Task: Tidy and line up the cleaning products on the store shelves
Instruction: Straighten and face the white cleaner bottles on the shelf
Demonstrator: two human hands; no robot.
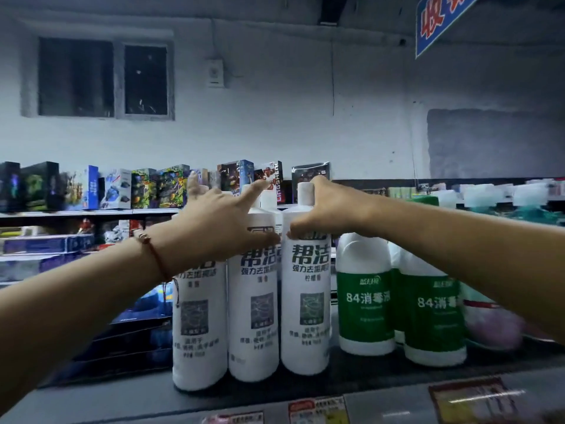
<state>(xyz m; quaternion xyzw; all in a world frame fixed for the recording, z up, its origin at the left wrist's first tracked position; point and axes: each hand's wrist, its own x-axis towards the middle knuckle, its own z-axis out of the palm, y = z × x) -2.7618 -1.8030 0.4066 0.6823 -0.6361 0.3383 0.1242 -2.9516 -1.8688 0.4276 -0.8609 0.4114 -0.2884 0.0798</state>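
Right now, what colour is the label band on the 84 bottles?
Green with white print, on white bottles; the head view shows it.

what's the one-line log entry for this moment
step: lining up white bottles | left hand: open, on bottle tops | right hand: grips right white bottle neck | green bottles: untouched

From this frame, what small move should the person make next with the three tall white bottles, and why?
Probably slide the leftmost white bottle back a little. It stands nearer the shelf edge than the middle white bottle and right white bottle. The left hand already rests across their tops; the right hand grips the right one's neck.
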